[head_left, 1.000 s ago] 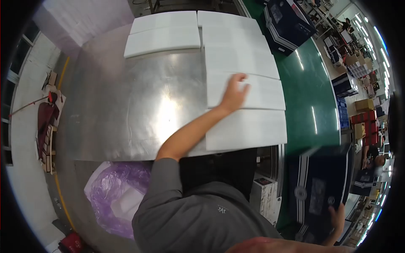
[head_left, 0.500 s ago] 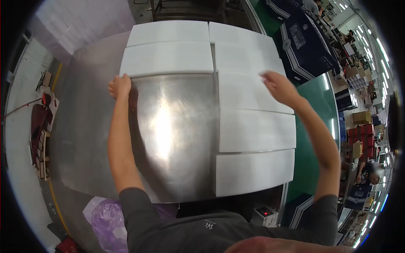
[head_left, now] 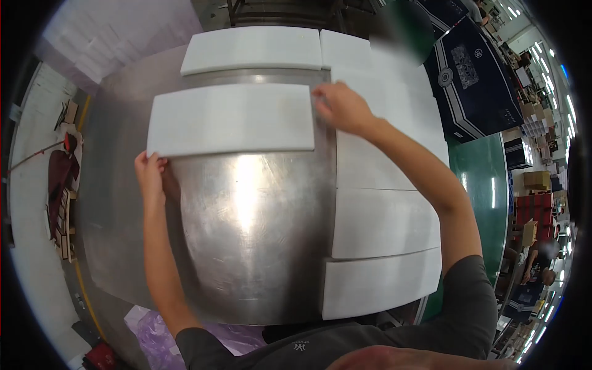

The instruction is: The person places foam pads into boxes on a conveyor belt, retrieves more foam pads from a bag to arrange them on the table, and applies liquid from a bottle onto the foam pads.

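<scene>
A long white foam slab point(head_left: 231, 120) lies at a slight slant over the metal table point(head_left: 246, 265). My left hand point(head_left: 150, 176) pinches its near left corner, with fingers and thumb closed on the edge. At the slab's far right end is my right hand point(head_left: 342, 106), its fingers loosely bent and thumb apart. The fingertips come up to the slab's end; whether they touch it I cannot tell. Behind, another white slab point(head_left: 253, 49) lies along the far edge. Under and beside my right forearm runs a column of several white slabs point(head_left: 387, 222).
Right of the table stands a green surface point(head_left: 478, 169) carrying dark blue printed boxes point(head_left: 475, 80). White stacked material point(head_left: 123, 37) rises at the back left. Purple plastic film point(head_left: 154, 336) lies by the near left edge. A person point(head_left: 542, 265) is at the far right.
The nearer slab of the left column has been pulled toward me and left, opening a gap behind it. My right hand has moved left to its end; my left hand moved nearer with its corner.
</scene>
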